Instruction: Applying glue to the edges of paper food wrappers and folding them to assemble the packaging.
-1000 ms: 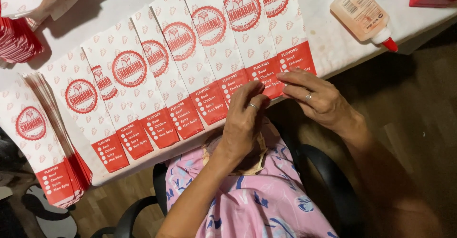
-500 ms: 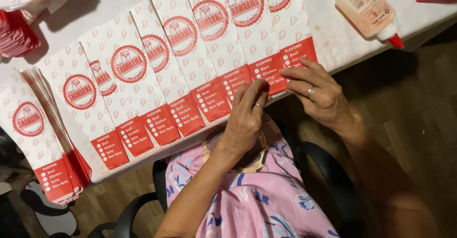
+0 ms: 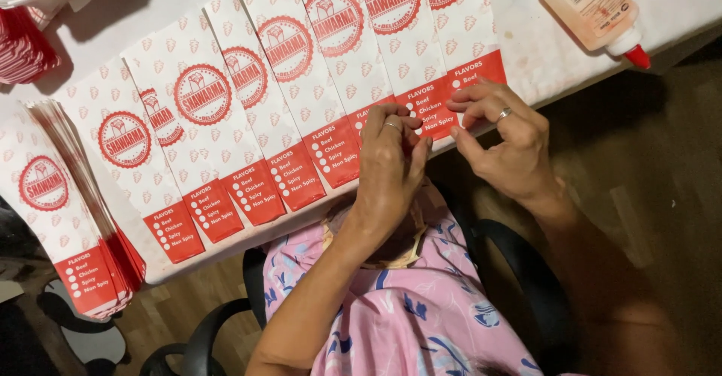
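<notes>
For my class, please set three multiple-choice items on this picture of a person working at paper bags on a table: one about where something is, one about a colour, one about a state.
1. Where does the glue bottle lie?
A. on the table's far right
B. on the floor
C. on the stack of bags

2. What colour is the bottom band of each paper bag?
A. blue
B. red
C. green

3. How is the row of bags laid on the table?
A. rolled up
B. standing upright
C. flat, overlapping one another

Answers:
1. A: the bottle lies on its side on the white table, right of the bags.
2. B: each white bag ends in a red band.
3. C: the bags lie flat, fanned, while the left hand and right hand pinch a bottom edge.
</notes>
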